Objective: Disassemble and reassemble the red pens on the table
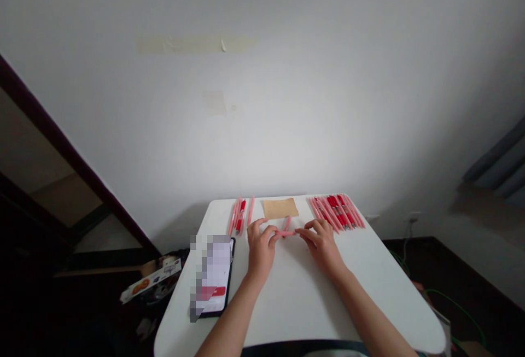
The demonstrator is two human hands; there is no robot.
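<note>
My forearms (371, 313) are spanning the near part of a white table (283, 313), and a dark curved edge (303, 347) is showing between them at the bottom; I cannot tell what it belongs to. Farther out, my left hand (261, 250) is pinching one end of a pink pen (286, 233) between thumb and forefinger, the other fingers curling loosely. My right hand (324, 245) is pinching the opposite end with thumb and fingertips, so the pen is bridging the space between my hands, crosswise, over the far half of the table. Whether it is touching the tabletop, I cannot tell.

A second pink piece (289, 219) is pointing away from me and crossing the pen in this view; I cannot make out whether the two are joined. Just beyond, a brown paper (280, 209) is lying near the far edge. To its right, a row of pink and red pens (342, 214) is slanting side by side, close to my right hand. On the left, a smaller group of pens (238, 216) is lying with a lone pink pen (251, 210) just beside it. Nearer, left of my left forearm, a phone (221, 291) is resting with its screen lit and partly pixelated. Behind everything, a pale wall (287, 144) is rising.
</note>
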